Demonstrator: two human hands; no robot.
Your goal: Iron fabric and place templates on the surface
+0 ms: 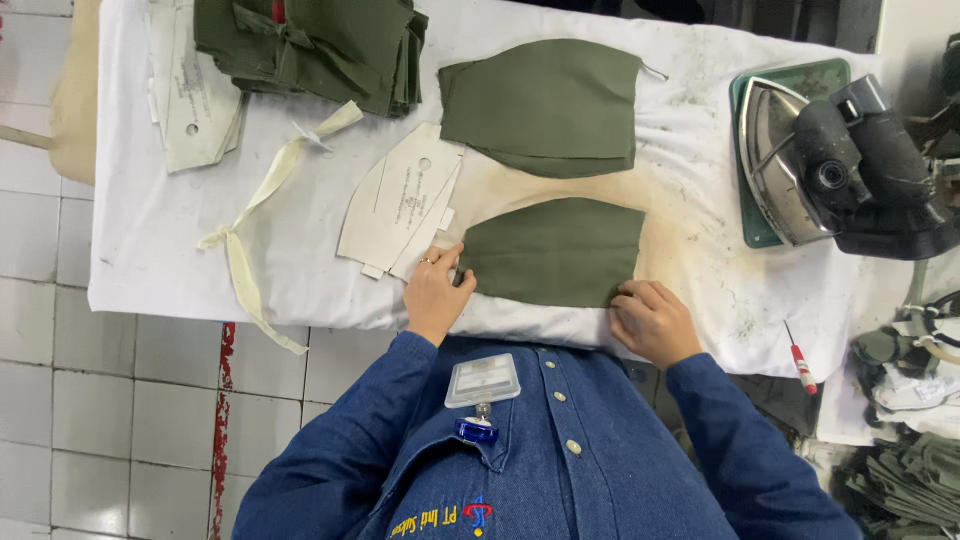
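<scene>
The left hand (436,293) has its fingers (447,258) loosely curled, tips pinching the left edge of the nearer green fabric piece (553,250), a ring on one finger. The right hand (652,320) has its fingers (632,295) bent down and pressed on that piece's near right corner; whether they pinch the cloth or only hold it flat is hard to tell from here.

The fabric piece lies flat at the near edge of the table (160,220), which is covered in a scorched white cloth. Its long axis runs left to right, its curved edge facing away from the person.

Just left of it lie paper patterns (400,200). A second green piece (545,105) lies beyond, apart from it. A stack of green fabric (320,45) sits at the far left, a cream strip (250,215) trails near the left edge, and an iron (830,165) rests on its green pad at the right.
</scene>
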